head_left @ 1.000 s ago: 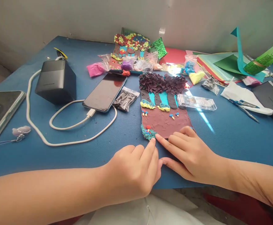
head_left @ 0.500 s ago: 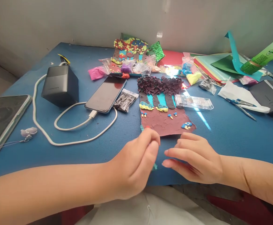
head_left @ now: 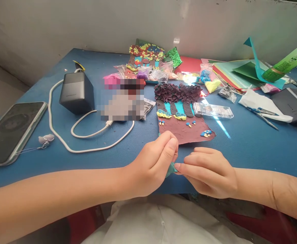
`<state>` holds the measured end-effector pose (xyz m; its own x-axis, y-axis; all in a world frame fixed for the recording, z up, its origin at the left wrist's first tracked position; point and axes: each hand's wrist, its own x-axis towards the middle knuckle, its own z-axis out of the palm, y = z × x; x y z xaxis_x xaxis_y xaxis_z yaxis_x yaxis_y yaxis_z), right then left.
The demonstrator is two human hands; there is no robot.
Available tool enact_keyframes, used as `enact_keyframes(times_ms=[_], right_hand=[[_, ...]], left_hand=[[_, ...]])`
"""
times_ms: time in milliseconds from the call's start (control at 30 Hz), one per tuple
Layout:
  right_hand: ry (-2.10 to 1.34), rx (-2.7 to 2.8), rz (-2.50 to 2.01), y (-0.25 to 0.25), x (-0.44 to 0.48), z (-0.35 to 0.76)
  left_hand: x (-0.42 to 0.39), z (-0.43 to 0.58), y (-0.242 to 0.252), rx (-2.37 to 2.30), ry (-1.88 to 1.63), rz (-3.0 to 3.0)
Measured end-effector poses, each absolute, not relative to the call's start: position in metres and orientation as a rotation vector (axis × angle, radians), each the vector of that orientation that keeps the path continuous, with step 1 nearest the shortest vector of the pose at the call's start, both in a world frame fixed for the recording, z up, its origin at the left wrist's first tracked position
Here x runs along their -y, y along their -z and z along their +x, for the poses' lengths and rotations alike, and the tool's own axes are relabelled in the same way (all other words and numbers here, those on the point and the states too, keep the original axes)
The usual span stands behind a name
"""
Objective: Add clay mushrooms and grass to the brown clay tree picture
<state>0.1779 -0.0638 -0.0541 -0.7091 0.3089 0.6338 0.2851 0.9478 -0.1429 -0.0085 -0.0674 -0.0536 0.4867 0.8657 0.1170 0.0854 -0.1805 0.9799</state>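
Note:
A clay picture (head_left: pixel 184 115) with a brown ground, dark tree trunks and purple foliage lies on the blue table (head_left: pixel 252 145). Just in front of its near edge my left hand (head_left: pixel 154 162) is curled with thumb and fingers pinched on a small teal clay lump (head_left: pixel 171 168). My right hand (head_left: pixel 208 171) faces it, fingertips touching the same teal lump. The lump is mostly hidden between the two hands.
A blurred-out phone (head_left: pixel 123 101) is plugged by a white cable (head_left: pixel 87 135) into a black power block (head_left: pixel 75 91). Another phone (head_left: pixel 11 130) lies far left. Bags of clay (head_left: pixel 148 73), a clear plastic box (head_left: pixel 212 110), coloured paper (head_left: pixel 229 69) and scissors (head_left: pixel 261 115) crowd the back and right.
Both hands left the picture's near-left corner and drew back toward me. They now meet and pinch a teal lump between them. The camera shifted slightly.

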Motion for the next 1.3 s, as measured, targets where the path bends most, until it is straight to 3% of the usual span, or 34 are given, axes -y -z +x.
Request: enact_keyframes(times_ms=[200, 400, 867, 1300], right_hand=[[-0.187, 2.398, -0.457, 0.049, 0.053, 0.185], [0.092, 2.419, -0.626, 0.049, 0.044, 0.197], [0.241, 2.321, -0.713, 0.054, 0.044, 0.202], [0.061, 2.381, -0.746, 0.051, 0.046, 0.201]], left_hand=[[0.046, -0.019, 0.052, -0.988, -0.888, 2.039], [0.013, -0.040, 0.060, -0.881, -0.719, 3.161], [0.020, -0.035, 0.059, -0.945, -0.629, 3.214], [0.036, -0.031, 0.060, -1.074, -0.537, 3.229]])
